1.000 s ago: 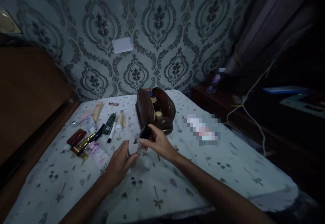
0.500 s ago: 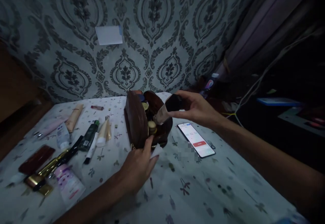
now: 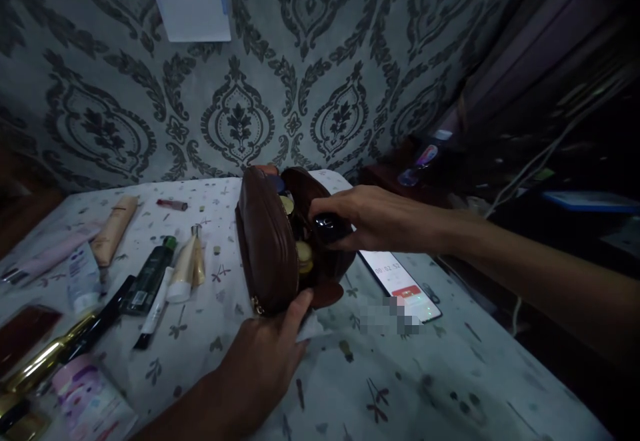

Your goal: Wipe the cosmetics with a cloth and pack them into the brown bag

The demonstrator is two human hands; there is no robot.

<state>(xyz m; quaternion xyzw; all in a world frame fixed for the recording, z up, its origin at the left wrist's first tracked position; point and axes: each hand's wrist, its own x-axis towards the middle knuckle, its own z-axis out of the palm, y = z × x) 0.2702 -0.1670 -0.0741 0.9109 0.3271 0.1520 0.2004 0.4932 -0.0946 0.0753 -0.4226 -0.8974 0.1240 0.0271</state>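
A brown makeup bag (image 3: pixel 265 241) stands unzipped on the patterned sheet, with round yellowish items (image 3: pixel 303 253) visible inside. Over its right side, my right hand (image 3: pixel 345 211) grips a black-capped foundation bottle (image 3: pixel 331 226) by the cap. The bottle's lower part is hidden in the bag. My left hand (image 3: pixel 273 344) is closed around a crumpled white tissue (image 3: pixel 311 326), its index finger against the bag's near edge.
Left of the bag lie a dark green bottle (image 3: pixel 151 274), cream tubes (image 3: pixel 183 281), a white pen-like tube (image 3: pixel 157 308), a purple-white tube (image 3: pixel 90 398) and a peach tube (image 3: pixel 116 228). A lit phone (image 3: pixel 400 281) is on the right. Behind it stands a plastic bottle (image 3: pixel 425 158).
My right hand has turned and lowered the foundation bottle into the bag, so its clear body no longer shows. The view has moved closer; my left hand stays at the bag's near edge.
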